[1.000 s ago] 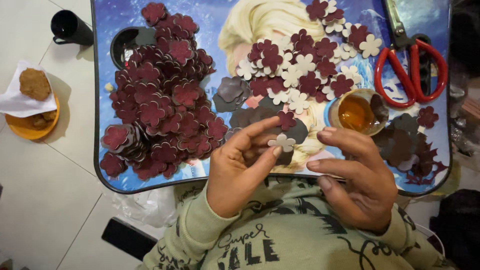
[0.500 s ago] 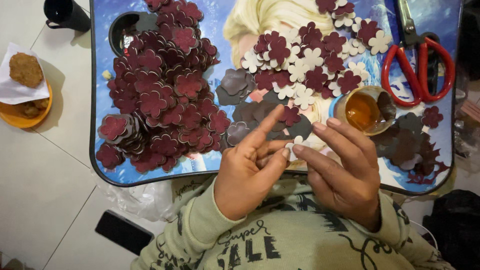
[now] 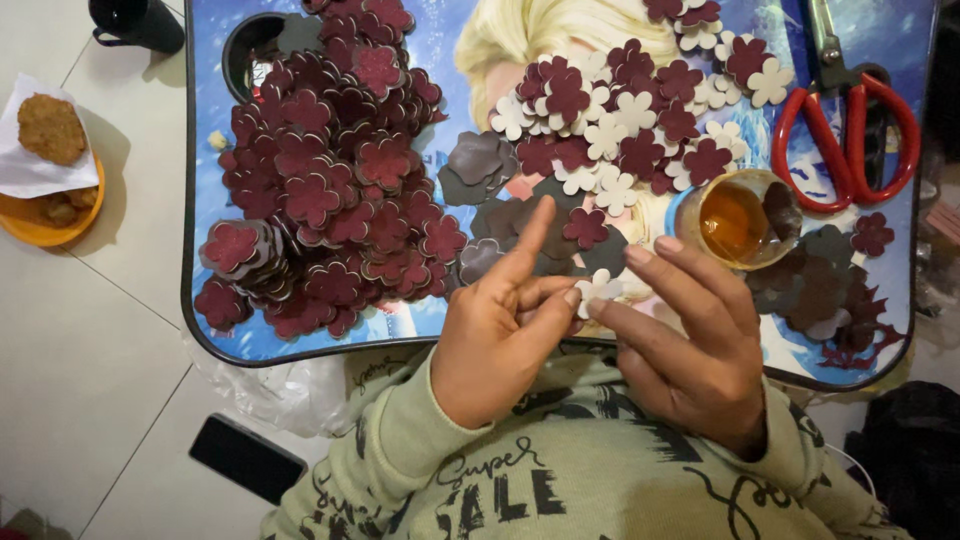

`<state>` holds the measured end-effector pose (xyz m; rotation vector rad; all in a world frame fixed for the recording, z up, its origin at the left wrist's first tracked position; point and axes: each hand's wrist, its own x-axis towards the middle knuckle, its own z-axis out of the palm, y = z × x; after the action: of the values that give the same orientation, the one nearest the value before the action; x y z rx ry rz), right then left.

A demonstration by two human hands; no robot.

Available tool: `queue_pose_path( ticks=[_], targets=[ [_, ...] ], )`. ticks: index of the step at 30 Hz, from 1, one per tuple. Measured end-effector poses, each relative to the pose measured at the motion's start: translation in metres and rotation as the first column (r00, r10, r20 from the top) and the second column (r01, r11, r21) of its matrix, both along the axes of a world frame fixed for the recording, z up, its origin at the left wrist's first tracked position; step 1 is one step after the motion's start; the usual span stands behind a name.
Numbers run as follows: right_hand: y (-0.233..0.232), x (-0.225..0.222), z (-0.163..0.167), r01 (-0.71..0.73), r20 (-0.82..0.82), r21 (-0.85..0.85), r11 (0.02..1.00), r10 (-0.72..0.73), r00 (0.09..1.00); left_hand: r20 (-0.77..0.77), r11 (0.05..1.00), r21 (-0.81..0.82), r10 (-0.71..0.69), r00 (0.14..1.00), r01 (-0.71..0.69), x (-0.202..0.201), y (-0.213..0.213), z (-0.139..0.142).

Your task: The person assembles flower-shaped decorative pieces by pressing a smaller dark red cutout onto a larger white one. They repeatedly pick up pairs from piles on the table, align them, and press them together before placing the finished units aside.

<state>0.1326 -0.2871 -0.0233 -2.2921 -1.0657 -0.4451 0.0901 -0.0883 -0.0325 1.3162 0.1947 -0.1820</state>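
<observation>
Both hands meet over the near edge of a blue picture-printed lap table (image 3: 420, 330). My left hand (image 3: 500, 330) and my right hand (image 3: 690, 340) pinch one small white flower-shaped cutout (image 3: 598, 290) between thumbs and fingertips. The left index finger points up toward a maroon flower (image 3: 587, 226). A large heap of maroon flower cutouts (image 3: 330, 190) fills the table's left half. Mixed maroon and white flowers (image 3: 620, 120) lie at the top centre. A small round cup of amber glue (image 3: 735, 220) stands just beyond my right fingers.
Red-handled scissors (image 3: 850, 130) lie at the table's top right, with dark brown cutouts (image 3: 820, 290) below. On the floor to the left sit an orange plate with fried snacks (image 3: 45, 170), a black mug (image 3: 135, 20), a plastic bag (image 3: 270, 385) and a black phone (image 3: 245, 455).
The view has shifted slightly. My hands have closed together on the white flower, and the fingers have spread a little.
</observation>
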Motion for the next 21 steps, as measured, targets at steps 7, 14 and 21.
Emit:
queue_pose_path(
  ticks=[7, 14, 21],
  targets=[
    [-0.001, -0.004, -0.008, 0.175, -0.047, 0.281, 0.944, -0.169, 0.985, -0.059, 0.974, -0.225, -0.027, 0.998, 0.013, -0.004, 0.008, -0.009],
    [-0.009, -0.011, -0.019, -0.085, -0.332, 0.132, 0.988, 0.125, 0.935, -0.17, 0.947, -0.321, -0.067, 0.983, 0.009, -0.021, 0.018, -0.011],
    [-0.009, -0.012, -0.035, -0.173, -0.311, 0.278, 0.945, 0.258, 0.915, -0.149, 0.99, 0.14, -0.002, 0.989, 0.023, -0.034, 0.028, -0.001]
  ],
)
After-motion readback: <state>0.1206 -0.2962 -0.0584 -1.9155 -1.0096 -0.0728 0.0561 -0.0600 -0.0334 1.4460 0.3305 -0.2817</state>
